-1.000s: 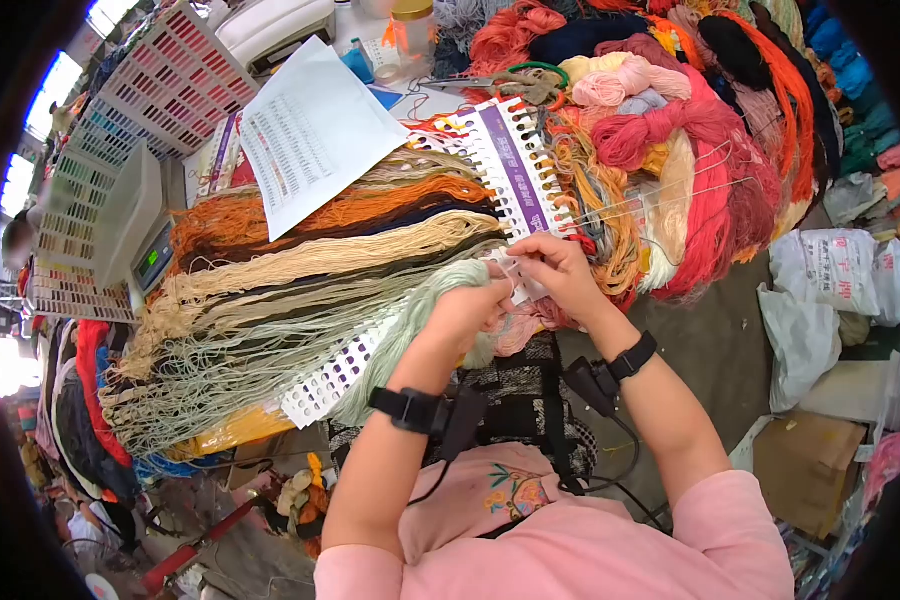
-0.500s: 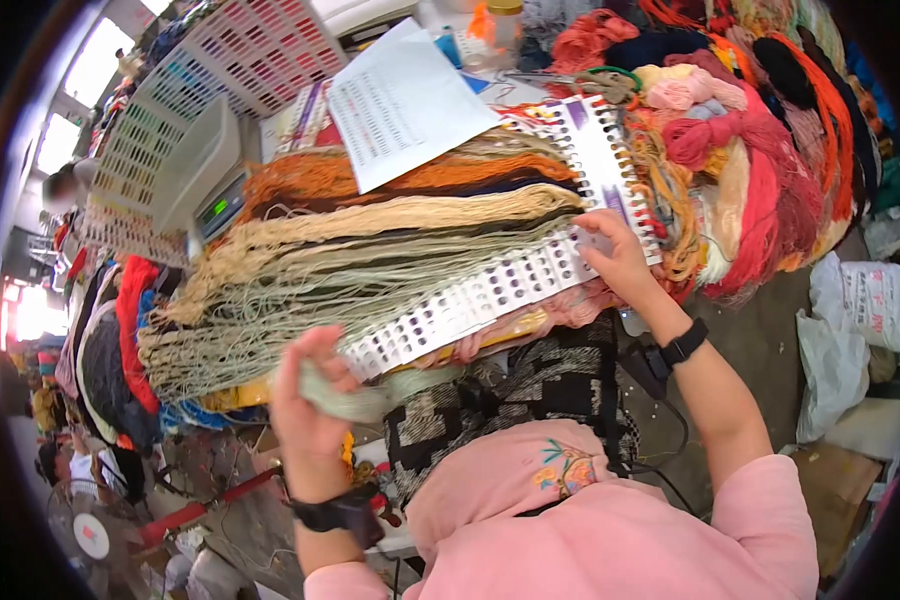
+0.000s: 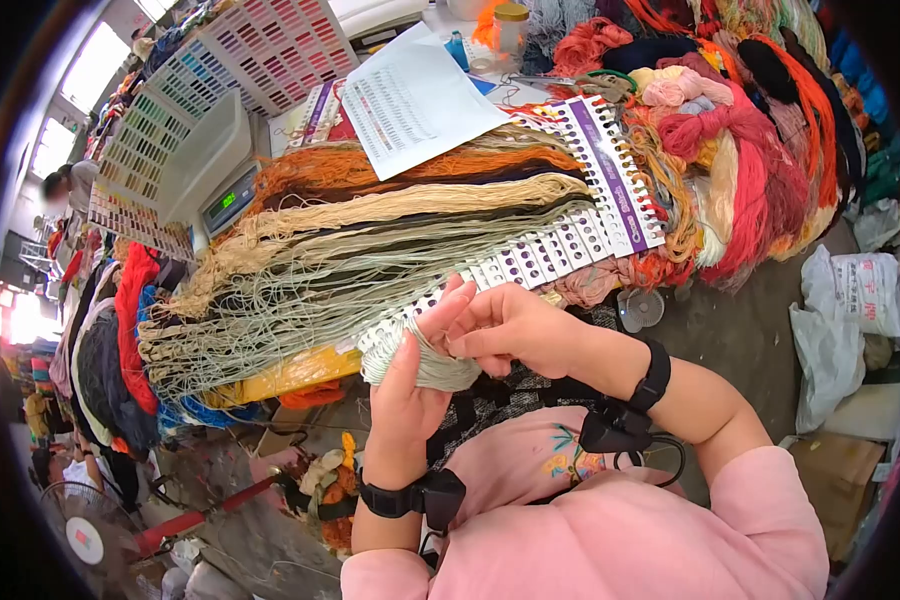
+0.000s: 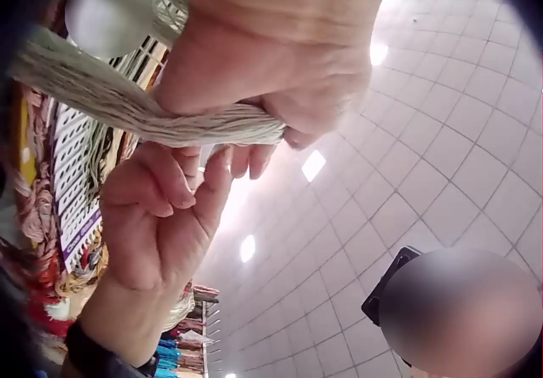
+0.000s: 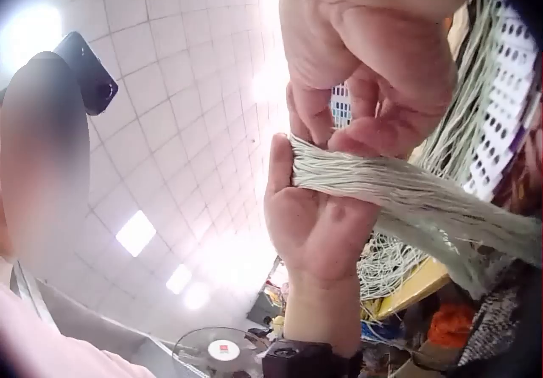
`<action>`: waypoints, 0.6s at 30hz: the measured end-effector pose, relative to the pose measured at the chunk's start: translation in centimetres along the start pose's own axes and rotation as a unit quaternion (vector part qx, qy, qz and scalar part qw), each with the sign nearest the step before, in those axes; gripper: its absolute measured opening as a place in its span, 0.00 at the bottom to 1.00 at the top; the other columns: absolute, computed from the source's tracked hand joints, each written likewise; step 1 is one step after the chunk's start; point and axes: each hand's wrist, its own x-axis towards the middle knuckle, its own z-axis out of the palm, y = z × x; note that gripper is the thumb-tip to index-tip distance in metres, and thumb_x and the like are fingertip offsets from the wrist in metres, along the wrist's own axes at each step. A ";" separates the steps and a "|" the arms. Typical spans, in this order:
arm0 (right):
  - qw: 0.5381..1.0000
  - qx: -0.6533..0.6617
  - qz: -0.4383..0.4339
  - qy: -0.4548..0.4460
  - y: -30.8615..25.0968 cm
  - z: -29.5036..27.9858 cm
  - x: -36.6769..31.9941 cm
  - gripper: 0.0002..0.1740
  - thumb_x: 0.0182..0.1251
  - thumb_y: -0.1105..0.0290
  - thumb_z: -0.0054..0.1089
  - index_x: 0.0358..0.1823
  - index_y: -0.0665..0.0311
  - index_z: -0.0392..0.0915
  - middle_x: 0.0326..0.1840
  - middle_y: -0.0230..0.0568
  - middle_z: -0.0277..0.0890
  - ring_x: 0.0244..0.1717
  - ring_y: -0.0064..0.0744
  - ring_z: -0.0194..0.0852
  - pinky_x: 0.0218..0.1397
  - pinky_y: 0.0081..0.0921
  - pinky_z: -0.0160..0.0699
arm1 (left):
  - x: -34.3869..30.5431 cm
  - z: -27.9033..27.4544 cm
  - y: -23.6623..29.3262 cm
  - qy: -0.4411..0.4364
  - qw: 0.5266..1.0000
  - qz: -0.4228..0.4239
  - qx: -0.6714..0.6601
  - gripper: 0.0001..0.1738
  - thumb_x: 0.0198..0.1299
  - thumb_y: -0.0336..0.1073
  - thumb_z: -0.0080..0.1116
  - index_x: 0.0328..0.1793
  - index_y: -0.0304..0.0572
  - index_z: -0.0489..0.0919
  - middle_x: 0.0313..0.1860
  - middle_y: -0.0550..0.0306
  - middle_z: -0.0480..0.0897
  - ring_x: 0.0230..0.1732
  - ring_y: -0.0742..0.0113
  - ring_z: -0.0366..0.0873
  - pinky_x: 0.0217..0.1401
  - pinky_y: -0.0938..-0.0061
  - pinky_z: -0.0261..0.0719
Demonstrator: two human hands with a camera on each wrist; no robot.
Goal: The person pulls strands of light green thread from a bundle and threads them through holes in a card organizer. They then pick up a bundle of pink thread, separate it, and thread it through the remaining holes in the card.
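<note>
A pale green skein of thread (image 3: 445, 374) loops round my left hand (image 3: 410, 390) in front of the bench. That hand grips it between thumb and fingers, and the strands cross its palm in the right wrist view. My right hand (image 3: 525, 330) has come in from the right with curled fingers. Its thumb and fingertips pinch at the upper edge of the skein (image 5: 348, 170), close by the left fingers. In the left wrist view the bundled strands (image 4: 212, 128) trail off to the left. Beyond both hands lies a white card strip (image 3: 540, 255) punched with rows of holes.
Rows of beige, green and orange threads (image 3: 390, 215) spread over the bench beside a purple-and-white card (image 3: 615, 185). A printed sheet (image 3: 420, 100), a scale (image 3: 230, 200) and colour charts (image 3: 260, 60) stand behind. Heaped skeins (image 3: 740, 140) lie right; a fan (image 3: 85, 540) stands lower left.
The left hand swung out leftward with the green skein, then came back to the middle. The right hand left the card strip's right end and joined it at the skein.
</note>
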 end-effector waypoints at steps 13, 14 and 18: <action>0.988 0.107 -0.093 0.053 -5.5 -7.6 -6.1 0.02 0.54 0.74 0.52 0.28 0.65 0.71 0.11 0.22 0.55 0.09 0.10 0.43 0.11 0.10 0.41 | -1.1 -3.9 0.7 0.234 0.963 -0.119 -0.058 0.23 0.63 0.46 0.29 0.55 0.37 0.63 0.57 0.46 0.64 0.47 0.58 0.71 0.44 0.63 0.75; 0.991 0.062 -0.094 0.066 -6.5 -7.7 -6.5 0.02 0.54 0.74 0.52 0.28 0.65 0.72 0.11 0.23 0.56 0.09 0.10 0.45 0.11 0.10 0.42 | -1.0 -4.4 0.3 0.188 0.975 -0.093 -0.071 0.23 0.63 0.46 0.30 0.55 0.37 0.64 0.56 0.46 0.65 0.43 0.60 0.73 0.40 0.67 0.75; 0.990 -0.081 -0.103 0.058 -7.9 -5.9 -6.6 0.04 0.54 0.73 0.54 0.29 0.66 0.73 0.14 0.26 0.63 0.10 0.11 0.53 0.11 0.10 0.49 | 1.5 -0.4 -1.2 0.079 0.995 -0.054 -0.016 0.23 0.63 0.47 0.34 0.55 0.37 0.64 0.46 0.47 0.72 0.27 0.69 0.74 0.28 0.78 0.73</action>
